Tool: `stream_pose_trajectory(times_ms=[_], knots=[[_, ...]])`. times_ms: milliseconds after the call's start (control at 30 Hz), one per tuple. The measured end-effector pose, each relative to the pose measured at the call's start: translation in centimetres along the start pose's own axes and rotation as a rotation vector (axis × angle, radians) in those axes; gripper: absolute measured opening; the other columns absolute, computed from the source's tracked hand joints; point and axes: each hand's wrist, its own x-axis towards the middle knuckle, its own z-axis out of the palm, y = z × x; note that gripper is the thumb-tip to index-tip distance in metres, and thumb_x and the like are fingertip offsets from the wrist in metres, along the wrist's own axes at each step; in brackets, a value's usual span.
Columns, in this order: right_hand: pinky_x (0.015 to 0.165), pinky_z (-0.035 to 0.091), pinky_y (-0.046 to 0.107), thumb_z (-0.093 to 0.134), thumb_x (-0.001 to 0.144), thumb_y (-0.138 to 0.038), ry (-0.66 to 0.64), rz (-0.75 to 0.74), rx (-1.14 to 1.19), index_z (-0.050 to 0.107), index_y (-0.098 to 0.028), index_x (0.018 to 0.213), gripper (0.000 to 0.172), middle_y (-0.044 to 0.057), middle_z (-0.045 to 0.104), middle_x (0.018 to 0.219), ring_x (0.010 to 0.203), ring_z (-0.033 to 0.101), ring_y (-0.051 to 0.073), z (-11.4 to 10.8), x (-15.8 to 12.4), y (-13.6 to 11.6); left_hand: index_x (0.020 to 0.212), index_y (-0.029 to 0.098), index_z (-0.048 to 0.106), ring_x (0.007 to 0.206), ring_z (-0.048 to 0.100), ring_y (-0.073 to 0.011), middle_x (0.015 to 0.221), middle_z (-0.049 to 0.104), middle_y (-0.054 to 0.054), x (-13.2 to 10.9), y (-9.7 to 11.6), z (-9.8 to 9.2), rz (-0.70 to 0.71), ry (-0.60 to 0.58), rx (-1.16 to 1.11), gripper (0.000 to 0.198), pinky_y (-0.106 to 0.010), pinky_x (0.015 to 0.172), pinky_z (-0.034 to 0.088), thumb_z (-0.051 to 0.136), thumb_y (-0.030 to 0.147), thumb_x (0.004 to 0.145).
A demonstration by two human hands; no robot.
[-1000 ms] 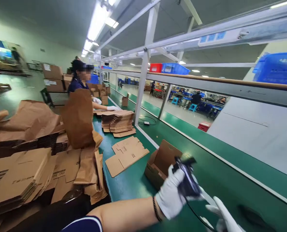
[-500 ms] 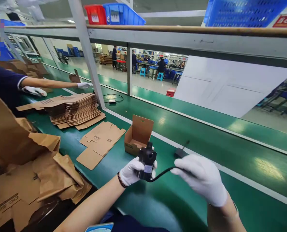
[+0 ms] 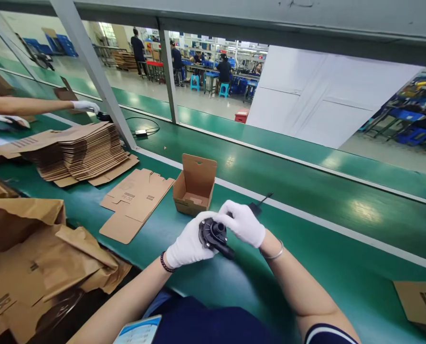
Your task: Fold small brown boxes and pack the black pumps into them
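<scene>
A small black pump (image 3: pixel 213 234) with a round housing and short pipe ports sits in my left hand (image 3: pixel 189 243). Its gloved fingers wrap round the housing from the left. My right hand (image 3: pixel 243 223), also in a white glove, is closed at the pump's upper right side, fingertips against it. A dark bit of the pump's cable shows at those fingers; most of it is hidden. Just behind both hands stands an open cardboard box (image 3: pixel 193 204), lid raised. A black block with a short lead (image 3: pixel 256 208) lies on the bench beyond my right hand.
Left of the box lies a flat carton blank (image 3: pixel 136 200), and beyond it a stack of folded cartons (image 3: pixel 87 155). Brown paper (image 3: pixel 80 253) fills the near left. Another carton (image 3: pixel 422 303) is at right. A metal post (image 3: pixel 94 76) rises at the bench's back. A co-worker's gloved hand (image 3: pixel 86 106) reaches in.
My right hand has come left, from holding the cable stretched out to touching the pump. The pump has turned so its ported face shows. The view has tipped down and shifted right.
</scene>
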Motion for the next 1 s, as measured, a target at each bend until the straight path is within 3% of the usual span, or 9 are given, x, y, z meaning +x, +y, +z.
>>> stream_pose_trajectory(times_ms=[133, 233, 333, 400, 467, 567, 733, 867, 1000], knots=[[0.091, 0.056, 0.037, 0.055, 0.092, -0.051, -0.016, -0.210, -0.067, 0.044, -0.020, 0.145, 0.062, 0.011, 0.068, 0.126, 0.109, 0.068, 0.026, 1.5, -1.9, -0.6, 0.121, 0.020, 0.050, 0.108, 0.063, -0.0285, 0.118, 0.062, -0.009, -1.2, -1.2, 1.1, 0.027, 0.369, 0.060, 0.069, -0.045, 0.098, 0.051, 0.077, 0.020, 0.058], [0.084, 0.060, 0.036, 0.064, 0.089, -0.050, 0.068, -0.172, -0.183, 0.038, -0.020, 0.151, 0.074, 0.010, 0.073, 0.115, 0.100, 0.072, 0.028, 1.9, -2.7, -1.2, 0.131, 0.019, 0.045, 0.109, 0.063, -0.0285, 0.122, 0.060, -0.012, -1.3, -1.2, 0.6, 0.057, 0.375, 0.106, 0.077, -0.045, 0.100, 0.051, 0.081, 0.034, 0.065], [0.089, 0.059, 0.035, 0.057, 0.095, -0.045, 0.168, -0.206, -0.200, 0.042, -0.023, 0.149, 0.061, 0.010, 0.072, 0.120, 0.103, 0.072, 0.025, 0.3, -3.1, -1.4, 0.138, 0.020, 0.046, 0.131, 0.050, -0.0348, 0.138, 0.051, -0.015, 0.2, -1.0, -4.0, 0.190, 0.175, 0.232, 0.091, -0.050, 0.113, 0.038, 0.082, 0.059, 0.064], [0.096, 0.056, 0.036, 0.058, 0.094, -0.048, 0.221, -0.210, -0.142, 0.046, -0.024, 0.147, 0.059, 0.010, 0.068, 0.127, 0.112, 0.068, 0.026, -1.7, -3.0, -1.2, 0.147, 0.022, 0.037, 0.148, 0.022, -0.0403, 0.156, 0.031, -0.017, 2.0, -1.7, -8.9, 0.310, 0.134, 0.287, 0.111, -0.056, 0.120, 0.020, 0.076, 0.076, 0.057], [0.099, 0.055, 0.038, 0.060, 0.092, -0.054, 0.245, -0.175, -0.019, 0.051, -0.024, 0.143, 0.060, 0.009, 0.066, 0.131, 0.114, 0.067, 0.027, -3.5, -2.3, -0.9, 0.157, 0.023, 0.003, 0.152, 0.001, -0.0405, 0.165, 0.004, -0.020, 4.1, -3.3, -13.5, 0.245, 0.094, 0.277, 0.134, -0.062, 0.119, 0.012, 0.072, 0.080, 0.058], [0.086, 0.061, 0.038, 0.061, 0.088, -0.062, 0.180, -0.096, 0.228, 0.050, -0.024, 0.143, 0.067, 0.008, 0.066, 0.129, 0.094, 0.072, 0.025, -4.9, -0.2, -0.5, 0.155, 0.016, -0.018, 0.151, -0.002, -0.0434, 0.163, 0.000, -0.028, 6.4, -6.7, -16.7, 0.039, -0.093, 0.279, 0.154, -0.066, 0.116, 0.009, 0.077, 0.078, 0.050], [0.083, 0.060, 0.036, 0.060, 0.088, -0.059, 0.030, -0.052, 0.274, 0.047, -0.023, 0.145, 0.069, 0.006, 0.064, 0.131, 0.097, 0.070, 0.023, -5.0, 4.4, -0.4, 0.152, 0.017, -0.025, 0.150, 0.019, -0.0408, 0.160, 0.015, -0.028, 6.5, -9.8, -12.7, -0.016, -0.151, 0.269, 0.155, -0.060, 0.116, 0.025, 0.088, 0.056, 0.053], [0.102, 0.048, 0.039, 0.058, 0.091, -0.046, -0.135, -0.116, -0.184, 0.048, -0.024, 0.145, 0.059, 0.005, 0.064, 0.133, 0.118, 0.061, 0.026, -5.4, 7.6, -1.6, 0.151, 0.020, -0.029, 0.144, 0.032, -0.0398, 0.156, 0.026, -0.026, 5.0, -9.4, -9.1, -0.005, -0.066, 0.284, 0.148, -0.060, 0.115, 0.028, 0.087, 0.038, 0.061], [0.085, 0.052, 0.036, 0.056, 0.094, -0.038, -0.512, -0.097, -0.626, 0.052, -0.024, 0.140, 0.049, 0.008, 0.070, 0.118, 0.099, 0.068, 0.027, -5.0, 10.0, -3.9, 0.152, 0.020, -0.026, 0.145, 0.031, -0.0394, 0.154, 0.032, -0.023, 4.3, -8.7, -7.8, 0.010, -0.001, 0.306, 0.145, -0.058, 0.117, 0.028, 0.086, 0.036, 0.061]])
